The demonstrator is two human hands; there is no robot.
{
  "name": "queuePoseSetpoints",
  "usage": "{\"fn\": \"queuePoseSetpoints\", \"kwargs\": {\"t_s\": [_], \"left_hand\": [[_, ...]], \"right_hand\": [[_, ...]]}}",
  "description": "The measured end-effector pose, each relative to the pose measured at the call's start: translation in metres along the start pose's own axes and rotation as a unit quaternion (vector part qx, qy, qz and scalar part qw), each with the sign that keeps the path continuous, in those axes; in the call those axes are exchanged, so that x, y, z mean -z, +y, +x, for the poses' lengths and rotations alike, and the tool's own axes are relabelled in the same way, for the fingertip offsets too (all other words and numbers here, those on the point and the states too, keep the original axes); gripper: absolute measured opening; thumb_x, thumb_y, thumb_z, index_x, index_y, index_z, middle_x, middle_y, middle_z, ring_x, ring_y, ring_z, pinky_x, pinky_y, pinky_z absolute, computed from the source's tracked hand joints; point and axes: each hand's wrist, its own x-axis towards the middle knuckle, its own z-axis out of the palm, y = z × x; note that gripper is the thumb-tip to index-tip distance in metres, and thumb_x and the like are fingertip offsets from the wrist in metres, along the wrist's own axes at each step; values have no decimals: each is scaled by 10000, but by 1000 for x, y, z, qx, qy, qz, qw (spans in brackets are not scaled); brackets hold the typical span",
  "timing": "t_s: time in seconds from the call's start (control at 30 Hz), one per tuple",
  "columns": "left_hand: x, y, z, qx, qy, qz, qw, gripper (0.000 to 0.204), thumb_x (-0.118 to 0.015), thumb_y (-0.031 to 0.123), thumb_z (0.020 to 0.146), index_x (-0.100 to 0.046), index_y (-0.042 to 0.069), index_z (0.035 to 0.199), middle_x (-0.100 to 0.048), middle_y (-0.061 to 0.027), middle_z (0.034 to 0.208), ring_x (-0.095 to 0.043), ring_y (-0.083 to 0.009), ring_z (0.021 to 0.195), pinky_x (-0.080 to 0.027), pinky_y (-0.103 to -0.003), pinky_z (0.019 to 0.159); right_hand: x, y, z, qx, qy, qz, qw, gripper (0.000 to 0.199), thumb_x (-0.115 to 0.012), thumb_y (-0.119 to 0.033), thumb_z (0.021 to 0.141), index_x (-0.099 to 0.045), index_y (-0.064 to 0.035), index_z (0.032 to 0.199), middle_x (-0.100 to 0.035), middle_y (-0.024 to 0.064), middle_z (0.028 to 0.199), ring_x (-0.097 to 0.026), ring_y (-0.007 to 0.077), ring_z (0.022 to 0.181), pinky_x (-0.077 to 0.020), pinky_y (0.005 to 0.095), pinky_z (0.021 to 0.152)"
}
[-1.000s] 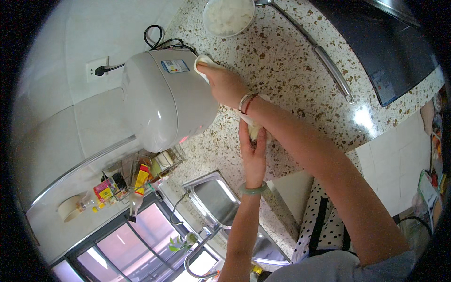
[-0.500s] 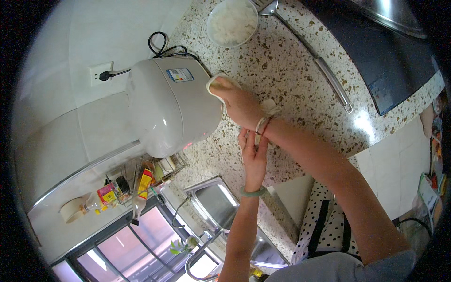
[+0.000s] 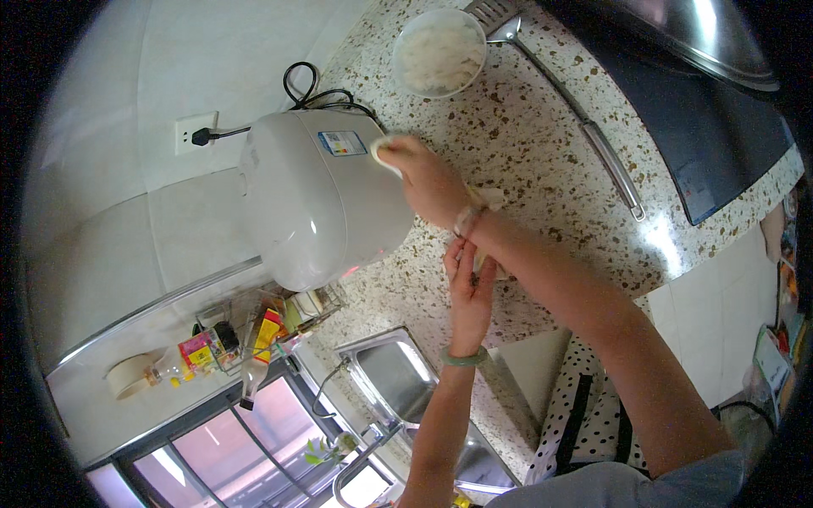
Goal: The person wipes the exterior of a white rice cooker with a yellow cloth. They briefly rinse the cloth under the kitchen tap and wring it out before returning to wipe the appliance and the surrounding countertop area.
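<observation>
My right hand (image 3: 430, 184) grips a pale cloth (image 3: 385, 159) and presses it to the side of a white rounded appliance, probably a rice cooker (image 3: 339, 199). A blue-and-white label is stuck on its top edge, above the cloth. My left hand (image 3: 470, 296) is just below my right wrist, fingers stretched out and slightly apart, partly covered by the right forearm. Some whitish crumpled material (image 3: 491, 199) shows on the counter behind the right wrist; whether it joins the cloth I cannot tell. The left fingertips lie close to it, and their contact is hidden.
On the speckled counter (image 3: 542, 152) stand a bowl of white rice (image 3: 439, 55), a metal spatula (image 3: 605, 157) and a black cooktop (image 3: 677, 127) with a lidded pan (image 3: 720, 34). A sink (image 3: 389, 372) and a wire rack (image 3: 313, 313) with bottles are lower left. A black cord (image 3: 224, 135) runs to a wall socket.
The view has shifted slightly, so everything sits a little lower and further right. My right hand with the cloth has moved slightly up along the appliance's side; the left hand keeps its place beneath the right wrist.
</observation>
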Motion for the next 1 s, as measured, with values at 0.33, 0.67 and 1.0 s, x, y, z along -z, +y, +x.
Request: {"fn": "queuePoseSetpoints", "kwargs": {"t_s": [0.33, 0.67, 1.0], "left_hand": [[1, 10, 5, 30, 2, -26, 999, 548, -527, -9, 916, -348, 59, 1430, -371, -81, 1307, -444, -148, 990, -407, -242, 858], [-7, 14, 10, 42, -10, -72, 996, 569, -508, -12, 915, -321, 63, 1447, -431, -22, 1188, -426, -103, 872, -410, -216, 831], [1, -7, 2, 69, -36, -124, 989, 406, -513, 9, 922, -451, 27, 1323, -505, -62, 1265, -447, -186, 1193, -361, -313, 1005]], "right_hand": [[-7, 9, 41, -46, -22, -78, 996, 480, -458, 52, 791, -602, -126, 1213, -519, 137, 1176, -547, 324, 1064, -435, 361, 932], [-6, 11, 95, -68, -15, -109, 992, 404, -466, -68, 827, -598, -148, 1201, -507, 223, 1144, -559, 400, 1038, -458, 456, 916], [14, 11, -33, -49, -120, -145, 981, 317, -481, -47, 867, -531, -35, 1179, -519, 197, 1047, -556, 355, 977, -465, 424, 802]]}}
